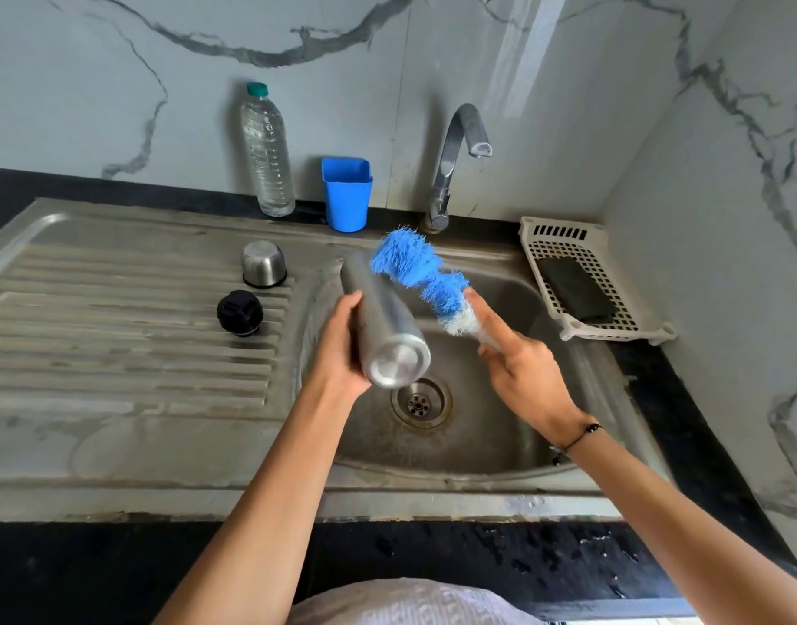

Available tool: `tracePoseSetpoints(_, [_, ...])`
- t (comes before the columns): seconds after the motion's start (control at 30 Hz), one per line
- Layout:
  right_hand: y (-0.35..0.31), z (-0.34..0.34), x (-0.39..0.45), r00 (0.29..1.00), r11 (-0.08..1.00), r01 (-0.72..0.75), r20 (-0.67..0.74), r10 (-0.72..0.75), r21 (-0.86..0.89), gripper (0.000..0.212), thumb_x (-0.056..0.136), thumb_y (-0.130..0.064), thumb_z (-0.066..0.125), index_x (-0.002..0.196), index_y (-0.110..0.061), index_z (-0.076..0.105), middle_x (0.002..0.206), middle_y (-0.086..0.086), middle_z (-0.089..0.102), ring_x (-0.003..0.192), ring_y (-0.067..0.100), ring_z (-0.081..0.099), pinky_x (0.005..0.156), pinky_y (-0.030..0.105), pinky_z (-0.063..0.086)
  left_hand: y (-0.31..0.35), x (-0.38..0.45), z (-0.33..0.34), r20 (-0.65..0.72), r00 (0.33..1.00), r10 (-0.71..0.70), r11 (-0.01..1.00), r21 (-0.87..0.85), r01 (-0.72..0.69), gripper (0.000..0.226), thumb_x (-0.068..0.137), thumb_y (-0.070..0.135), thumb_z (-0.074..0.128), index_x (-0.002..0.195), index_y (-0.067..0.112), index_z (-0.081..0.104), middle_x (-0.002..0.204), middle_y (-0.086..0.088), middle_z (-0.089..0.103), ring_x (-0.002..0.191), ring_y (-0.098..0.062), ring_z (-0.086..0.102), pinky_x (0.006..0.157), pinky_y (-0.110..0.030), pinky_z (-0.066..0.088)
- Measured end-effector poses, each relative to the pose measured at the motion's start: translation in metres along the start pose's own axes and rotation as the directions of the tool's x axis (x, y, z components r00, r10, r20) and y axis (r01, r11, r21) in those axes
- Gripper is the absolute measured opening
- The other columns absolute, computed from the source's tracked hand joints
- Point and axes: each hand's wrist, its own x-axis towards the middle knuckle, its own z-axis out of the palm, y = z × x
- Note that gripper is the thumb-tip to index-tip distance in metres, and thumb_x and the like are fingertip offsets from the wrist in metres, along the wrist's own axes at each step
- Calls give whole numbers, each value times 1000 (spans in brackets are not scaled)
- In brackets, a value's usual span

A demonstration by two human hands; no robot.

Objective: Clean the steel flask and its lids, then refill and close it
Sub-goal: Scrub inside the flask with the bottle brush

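My left hand [342, 345] grips the steel flask [383, 318], held nearly flat over the sink basin [500, 421] with its base toward me and its mouth pointing away. My right hand [518, 367] holds the handle of a bottle brush [421, 275], index finger stretched along it. The blue and white bristles lie beside the flask's far end, outside it. The steel cup lid [263, 265] stands upside down on the ribbed drainboard [117, 318]. The black inner stopper [239, 312] sits just in front of it.
A clear water bottle [267, 155] with a green cap and a blue plastic cup [346, 194] stand at the wall behind the sink. The tap [455, 160] arches over the basin; no water runs. A white basket [590, 281] with a dark scrub pad sits at the right.
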Motion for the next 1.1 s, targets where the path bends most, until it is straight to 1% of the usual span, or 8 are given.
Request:
tracePoseSetpoints(0.13, [2,5,2,999,983,-51,24,47,175,77,92,-3,47,141,-54,15,84,7,69,47,8,45,62,29,50,5,-6,5,-42,992,117,927,364,-94,35,85,48,60,106,20,63,86,-1,69,80,-16,65,65,-30,52])
tracePoseSetpoints(0.27, [7,9,0,996,936,-71,71,49,344,73,93,-1,48,143,-50,25,101,1,68,56,10,45,65,29,49,11,-9,1,-6,985,173,818,558,-140,47,81,55,59,119,27,56,99,3,68,85,-11,66,64,-29,50])
tracePoseSetpoints(0.5, [-1,7,4,994,820,-98,87,58,563,69,94,2,45,137,-50,30,71,-27,59,59,1,42,54,9,38,14,-7,4,67,930,361,720,614,-324,34,85,32,68,112,18,53,95,-2,65,84,-16,64,66,-28,49])
tracePoseSetpoints(0.6, [-7,5,13,999,856,-49,21,44,515,70,93,-5,45,142,-52,27,79,-14,63,61,12,41,61,19,44,14,-7,8,88,897,433,668,636,-386,39,87,22,66,117,15,43,95,-1,61,77,-10,62,63,-25,47])
tracePoseSetpoints(0.7, [-12,5,20,1000,931,-10,-14,16,364,75,92,-2,46,145,-50,20,77,14,64,50,6,36,57,25,44,14,-6,8,99,893,440,649,652,-393,39,87,26,65,117,16,42,98,-1,61,79,-11,61,64,-27,47])
tracePoseSetpoints(0.8, [-13,9,25,998,963,44,-47,-33,265,76,90,-4,43,146,-47,16,76,15,65,46,12,39,55,30,48,18,-8,8,117,892,437,645,650,-401,43,83,30,69,115,16,44,98,0,62,80,-10,62,64,-25,47])
tracePoseSetpoints(0.9, [-7,16,32,997,955,-51,-46,67,292,76,90,-4,42,145,-52,18,84,15,68,48,15,42,60,35,50,22,-9,8,119,897,426,668,627,-401,35,85,27,68,112,16,48,97,-1,64,76,-10,63,62,-24,50])
tracePoseSetpoints(1.1, [-11,17,33,989,904,-76,-81,120,420,77,91,-1,46,142,-54,20,99,14,69,60,14,46,65,25,44,26,-8,13,85,909,408,715,590,-376,19,83,29,68,95,19,58,79,-1,66,64,-10,63,58,-24,50])
